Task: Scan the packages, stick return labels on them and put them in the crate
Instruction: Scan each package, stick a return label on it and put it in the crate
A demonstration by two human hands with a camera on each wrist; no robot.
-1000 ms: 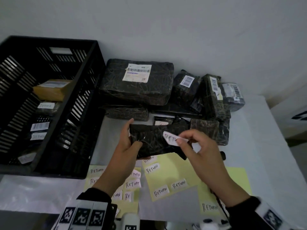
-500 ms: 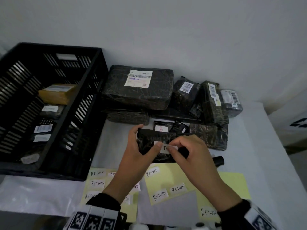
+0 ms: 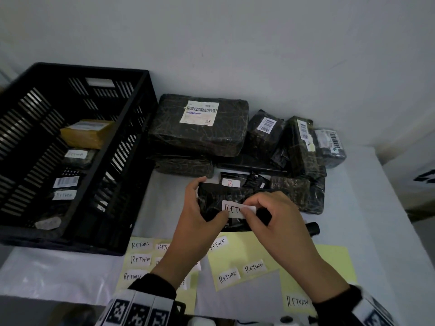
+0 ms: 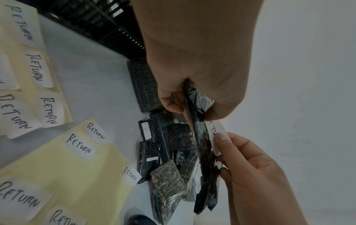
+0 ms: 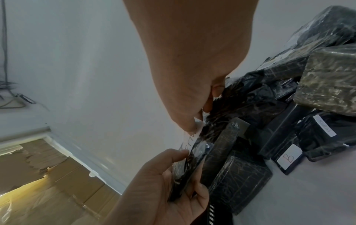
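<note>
Since a second ago I've brought the return label (image 3: 237, 208) down from the air onto the face of the small black package (image 3: 220, 196), and my view has dipped a little toward the worktop (image 3: 367, 208). My left hand (image 3: 200, 222) has its grip curled round the package's left end, thumb on the label's left edge, holding it lifted just above the worktop in front of the pile of wrapped packages (image 3: 200, 128). My right hand (image 3: 277, 222) pinches the label's right end between thumb and fingertips (image 4: 221, 137) against the wrapping; in the wrist views the label looks partly stuck, its right end not yet flat. The black crate (image 3: 131, 161) stands to my left with several labelled parcels inside. Below my hands lie yellow backing sheets (image 3: 259, 252) carrying more handwritten RETURN stickers.
</note>
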